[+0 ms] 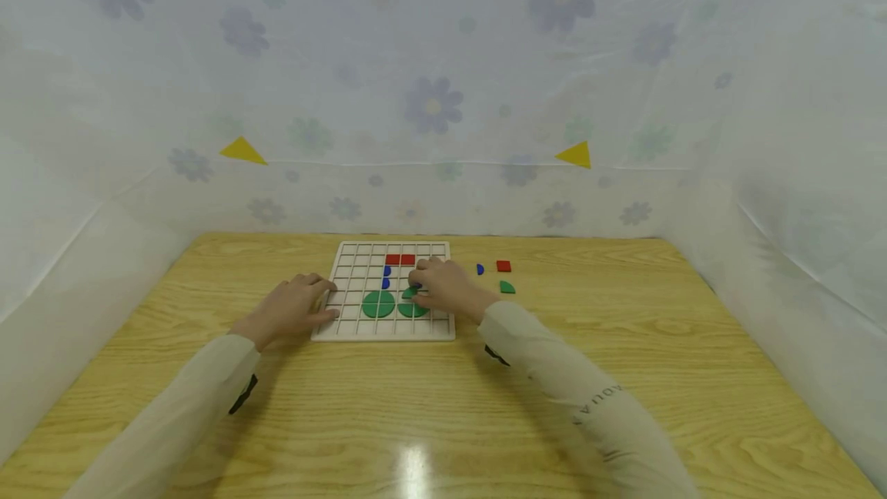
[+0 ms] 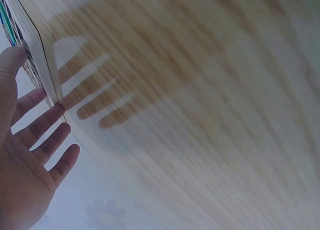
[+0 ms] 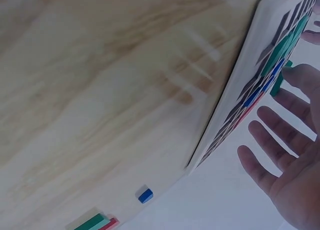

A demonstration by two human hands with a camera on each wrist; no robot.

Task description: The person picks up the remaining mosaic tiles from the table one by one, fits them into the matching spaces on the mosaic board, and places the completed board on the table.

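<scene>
A white grid board (image 1: 383,336) lies on the table with colored pieces in its cells. My left hand (image 1: 287,310) rests at the board's left edge, fingers extended, fingertips touching the rim in the left wrist view. Over the board's right half, my right hand (image 1: 446,287) pinches a green quarter-circle piece (image 3: 276,87) between thumb and index finger, the other fingers spread. Just below it lies a green half circle (image 1: 413,311). A full green circle (image 1: 378,304), two blue half circles (image 1: 386,283) and two red squares (image 1: 393,259) sit in the grid. My right fingers partly hide the cells beneath.
Right of the board lie a loose blue half circle (image 1: 480,269), a red square (image 1: 503,266) and a green quarter circle (image 1: 507,287). The wooden table (image 1: 416,406) ends at a white flowered curtain (image 1: 430,199), with sheeting along both sides.
</scene>
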